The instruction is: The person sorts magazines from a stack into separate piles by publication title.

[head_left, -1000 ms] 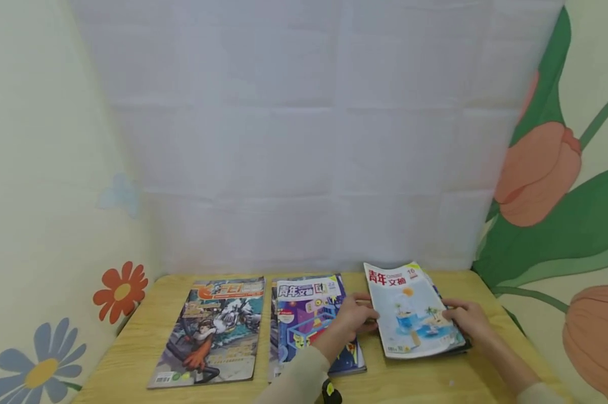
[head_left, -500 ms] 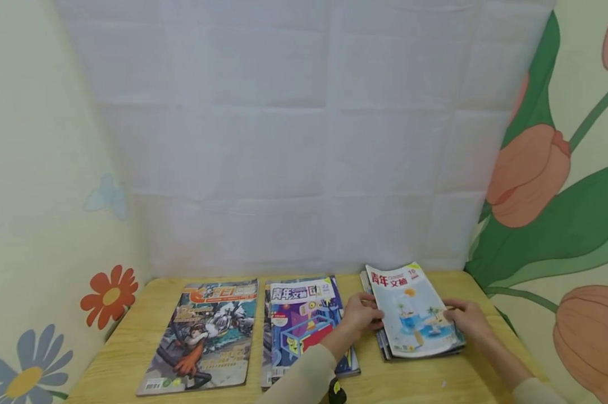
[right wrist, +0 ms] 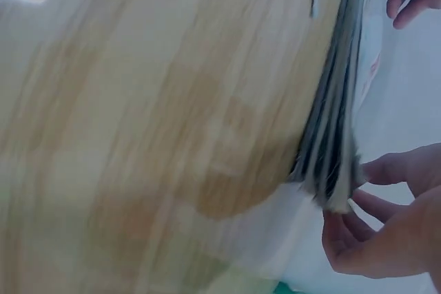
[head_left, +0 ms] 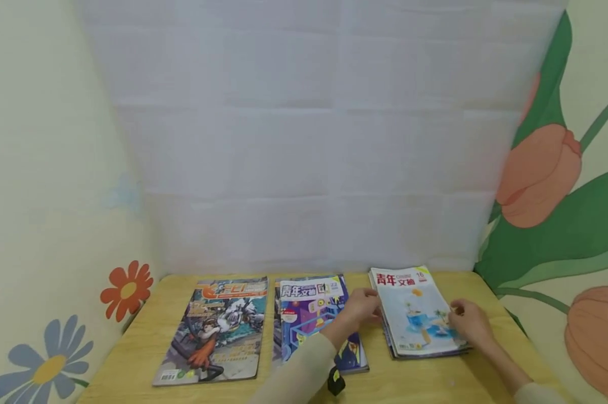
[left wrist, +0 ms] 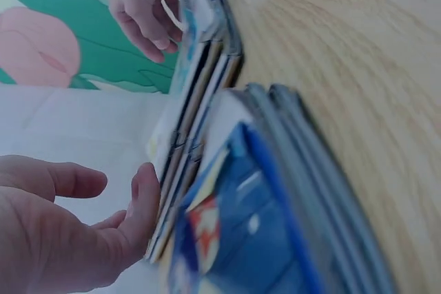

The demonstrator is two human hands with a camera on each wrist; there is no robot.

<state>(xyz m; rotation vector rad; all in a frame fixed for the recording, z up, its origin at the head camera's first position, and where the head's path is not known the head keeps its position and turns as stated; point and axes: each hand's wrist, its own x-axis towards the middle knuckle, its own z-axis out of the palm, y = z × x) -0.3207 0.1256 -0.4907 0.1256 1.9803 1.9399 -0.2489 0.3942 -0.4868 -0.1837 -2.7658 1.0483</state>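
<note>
On the right of the table lies a stack of magazines (head_left: 412, 303), its top cover pale blue with an island picture and red lettering. My left hand (head_left: 361, 307) is at the stack's left edge; in the left wrist view its fingers (left wrist: 141, 204) touch the magazine edges. At the right edge is my right hand (head_left: 471, 324). Its fingers and thumb are around the corner of the layered pages (right wrist: 337, 122) in the right wrist view, without a clear grip. Beside my left forearm, partly hidden by it, lies a second pile of magazines (head_left: 304, 320) with a purple cover.
At the left of the wooden table (head_left: 137, 348) lies a magazine (head_left: 223, 331) with a comic-style cover. A small black object (head_left: 336, 381) shows by the left sleeve. A white sheet (head_left: 304, 140) hangs behind, between walls painted with flowers.
The top magazine has straightened and settled over the ones beneath, so the stack's edges line up more closely. Both hands have stayed at its sides, and the right fingers have eased off the cover.
</note>
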